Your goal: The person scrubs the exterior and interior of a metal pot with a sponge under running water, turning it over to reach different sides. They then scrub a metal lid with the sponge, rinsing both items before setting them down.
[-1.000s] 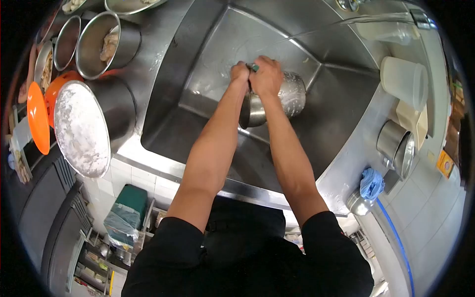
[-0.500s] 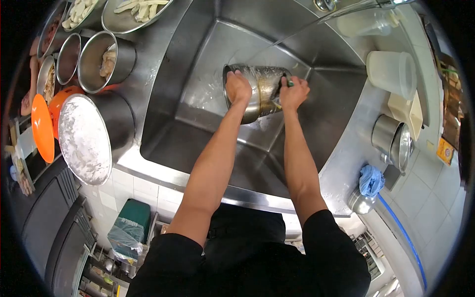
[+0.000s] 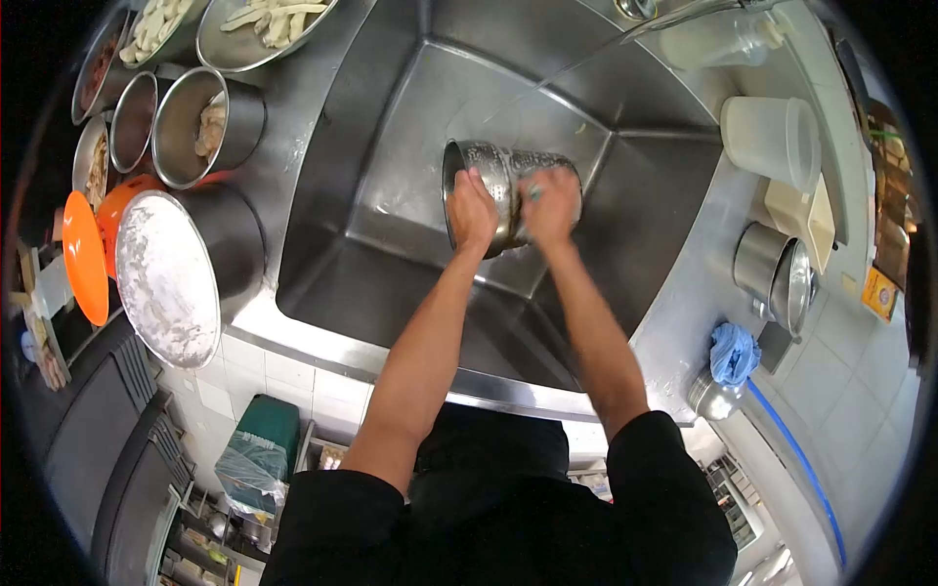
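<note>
In the sink a wet stainless steel pot lies on its side, its mouth turned to the left. My left hand grips it at the rim, fingers reaching toward the opening and thumb along the outer wall. My right hand, smeared by motion, is closed against the pot's side toward its base. A small green object shows between those fingers; most of it is hidden. White suds or wet streaks cover the pot's wall.
A thin stream runs from the faucet at upper right. Steel bowls of food, a steel pot and a flour-topped container crowd the left counter. On the right stand a plastic tub, steel containers and a blue cloth.
My right hand has moved left and slightly down along the pot, from its base end toward its middle. The pot has shifted slightly; my left hand keeps its hold on the rim.
</note>
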`<state>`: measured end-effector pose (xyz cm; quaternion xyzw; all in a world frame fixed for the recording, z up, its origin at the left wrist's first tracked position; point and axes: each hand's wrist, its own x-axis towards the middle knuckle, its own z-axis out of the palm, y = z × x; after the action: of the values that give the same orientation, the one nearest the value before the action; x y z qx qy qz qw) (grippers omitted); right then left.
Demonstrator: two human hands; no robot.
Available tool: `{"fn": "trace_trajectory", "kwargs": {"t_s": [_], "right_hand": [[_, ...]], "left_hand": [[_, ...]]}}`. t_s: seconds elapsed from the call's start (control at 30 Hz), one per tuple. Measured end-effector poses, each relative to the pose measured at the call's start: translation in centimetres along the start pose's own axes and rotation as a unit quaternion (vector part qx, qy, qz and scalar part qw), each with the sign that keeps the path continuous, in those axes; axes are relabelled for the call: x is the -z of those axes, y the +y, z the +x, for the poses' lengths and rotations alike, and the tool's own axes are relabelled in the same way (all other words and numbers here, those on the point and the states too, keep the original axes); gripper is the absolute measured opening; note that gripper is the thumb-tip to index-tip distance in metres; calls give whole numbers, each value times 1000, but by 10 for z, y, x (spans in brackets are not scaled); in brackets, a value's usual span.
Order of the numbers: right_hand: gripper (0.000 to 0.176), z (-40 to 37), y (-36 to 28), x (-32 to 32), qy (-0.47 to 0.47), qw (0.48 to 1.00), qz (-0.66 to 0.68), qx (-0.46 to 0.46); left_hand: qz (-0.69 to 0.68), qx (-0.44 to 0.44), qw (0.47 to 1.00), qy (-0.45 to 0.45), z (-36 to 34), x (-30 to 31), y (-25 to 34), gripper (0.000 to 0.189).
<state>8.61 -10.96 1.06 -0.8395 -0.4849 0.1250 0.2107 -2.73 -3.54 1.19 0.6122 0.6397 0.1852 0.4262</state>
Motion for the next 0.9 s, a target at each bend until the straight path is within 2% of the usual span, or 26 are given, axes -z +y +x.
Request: {"fn": "trace_trajectory", "kwargs": {"t_s": [0.03,0.1,0.13,0.17,0.23,0.3,0.33,0.4,0.47,0.53,0.67,0.7,0.77,0.83,0.9], "right_hand": [[17,-15,-23,-3,-5,999,1,-48],[16,-10,-10,-12,25,996,50,-63],[16,18,-8,-17,28,996,54,-61],[16,49,-7,-20,2,999,17,-51],[17,60,-5,-17,-26,998,-23,-44],[20,63,-15,-22,-49,993,-10,-106],[20,40,-13,-21,2,995,11,-95],[20,-16,-19,-10,28,995,23,-90],[21,-22,-17,-4,55,995,38,-78],[22,-9,-14,-9,39,989,68,-126],[25,82,1,-27,-122,980,-22,-152],[25,79,-1,-28,-120,981,-19,-152],[23,53,-8,-23,-38,989,-5,-144],[23,1,-5,-13,39,995,44,-87],[24,-28,-17,2,21,993,23,-111]], "left_hand": [[4,-8,1000,0,-5,0,-1,35],[2,-14,1000,-1,-9,-1,-4,34],[11,-14,1000,-3,-5,-2,-6,35],[23,-11,1000,-10,-7,-3,-8,36],[20,-11,1000,-16,-13,-3,-5,36],[22,-19,999,-18,-8,1,-5,37],[33,-27,999,-19,-7,-1,-7,37],[37,-27,999,-24,-12,-6,-10,37],[8,-55,998,-28,-11,-6,-11,33],[17,-58,998,-34,-9,-5,-11,33],[9,-66,997,-39,-5,-7,-8,34],[-9,-70,997,-31,0,-7,-6,34],[-4,-64,997,-31,0,-5,-4,34],[-4,-47,998,-36,-10,-5,-6,34],[10,-59,997,-40,-10,-5,-9,34]]}}
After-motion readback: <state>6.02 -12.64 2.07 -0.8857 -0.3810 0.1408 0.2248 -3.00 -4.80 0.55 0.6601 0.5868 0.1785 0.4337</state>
